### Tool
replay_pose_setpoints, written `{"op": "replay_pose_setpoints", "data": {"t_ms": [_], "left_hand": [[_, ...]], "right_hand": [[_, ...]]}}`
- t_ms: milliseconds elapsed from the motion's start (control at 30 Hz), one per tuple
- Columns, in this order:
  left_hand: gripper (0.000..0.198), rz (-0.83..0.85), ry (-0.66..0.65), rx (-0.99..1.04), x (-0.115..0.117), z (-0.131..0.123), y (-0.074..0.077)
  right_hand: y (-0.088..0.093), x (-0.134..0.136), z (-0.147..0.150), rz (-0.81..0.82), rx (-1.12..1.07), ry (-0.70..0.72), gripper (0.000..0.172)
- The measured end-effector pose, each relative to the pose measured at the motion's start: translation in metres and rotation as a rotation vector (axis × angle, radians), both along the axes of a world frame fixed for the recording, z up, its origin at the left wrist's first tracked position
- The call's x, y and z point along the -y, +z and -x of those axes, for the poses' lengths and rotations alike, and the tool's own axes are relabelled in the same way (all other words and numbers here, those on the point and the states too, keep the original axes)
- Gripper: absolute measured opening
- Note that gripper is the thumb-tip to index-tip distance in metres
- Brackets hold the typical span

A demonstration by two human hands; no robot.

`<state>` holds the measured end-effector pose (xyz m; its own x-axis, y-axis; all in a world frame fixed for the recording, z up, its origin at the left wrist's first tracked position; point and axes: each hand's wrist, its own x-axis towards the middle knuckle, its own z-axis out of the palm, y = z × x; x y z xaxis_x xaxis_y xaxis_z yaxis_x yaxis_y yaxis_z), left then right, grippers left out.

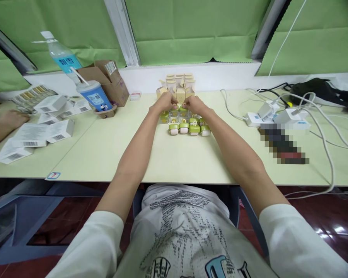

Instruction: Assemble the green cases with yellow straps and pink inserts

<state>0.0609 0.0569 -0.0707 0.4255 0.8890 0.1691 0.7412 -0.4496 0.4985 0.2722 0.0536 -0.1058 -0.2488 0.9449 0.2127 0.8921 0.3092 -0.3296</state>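
Several small green-and-white capped containers (194,129) stand in a front row on the pale table, with more green-topped clear ones behind them. My left hand (166,102) reaches to the back left of this group, its fingers closed at a green top. Beside it on the right, my right hand (195,104) has its fingers closed at another green top. Whatever lies between the fingertips is too small to make out. Just behind both hands, several small cream boxes (180,94) stand upright with flaps raised.
On the left are white boxes (31,134), a brown carton (113,85), a blue cup (95,96), a water bottle (64,58) and another person's hand (16,119). At right lie a power strip (253,119), white cables and a black bag (319,92).
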Motion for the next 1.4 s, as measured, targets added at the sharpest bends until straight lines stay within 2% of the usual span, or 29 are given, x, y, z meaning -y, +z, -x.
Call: {"op": "replay_pose_setpoints", "data": {"t_ms": [100, 200, 300, 400, 533, 667, 767, 867, 967, 1100, 1400], "left_hand": [[0.057, 0.01, 0.017, 0.036, -0.003, -0.001, -0.003], [0.049, -0.005, 0.043, 0.044, -0.006, -0.003, -0.007], [0.038, 0.0, 0.066, 0.042, -0.006, -0.003, -0.01], [0.036, 0.029, 0.058, 0.067, -0.001, 0.0, -0.01], [0.04, 0.064, 0.014, 0.085, 0.009, 0.004, -0.004], [0.052, 0.112, -0.035, 0.038, 0.016, 0.005, 0.006], [0.063, 0.126, -0.042, -0.007, 0.014, 0.008, 0.014], [0.072, 0.122, 0.003, -0.062, 0.012, 0.018, 0.02], [0.06, 0.168, 0.033, -0.132, 0.012, 0.03, 0.023], [0.046, 0.251, -0.008, -0.178, 0.017, 0.036, 0.024], [0.055, 0.298, -0.013, -0.215, 0.018, 0.034, 0.025]], "right_hand": [[-0.003, -0.009, 0.001, -0.003, -0.021, -0.007, 0.047], [-0.004, -0.013, 0.001, -0.016, -0.053, 0.002, 0.042], [-0.003, -0.01, -0.001, -0.045, -0.078, 0.032, 0.036], [-0.002, -0.002, -0.002, -0.032, -0.072, 0.027, 0.032], [0.003, 0.013, 0.002, 0.002, -0.029, 0.0, 0.029], [0.014, 0.022, 0.003, 0.03, 0.014, 0.025, 0.031], [0.026, 0.022, -0.006, 0.049, 0.044, 0.034, 0.039], [0.035, 0.021, -0.022, 0.077, 0.09, -0.052, 0.048], [0.037, 0.022, -0.038, 0.16, 0.144, -0.094, 0.047], [0.032, 0.024, -0.046, 0.24, 0.175, -0.04, 0.042], [0.031, 0.021, -0.043, 0.281, 0.22, -0.04, 0.048]]}}
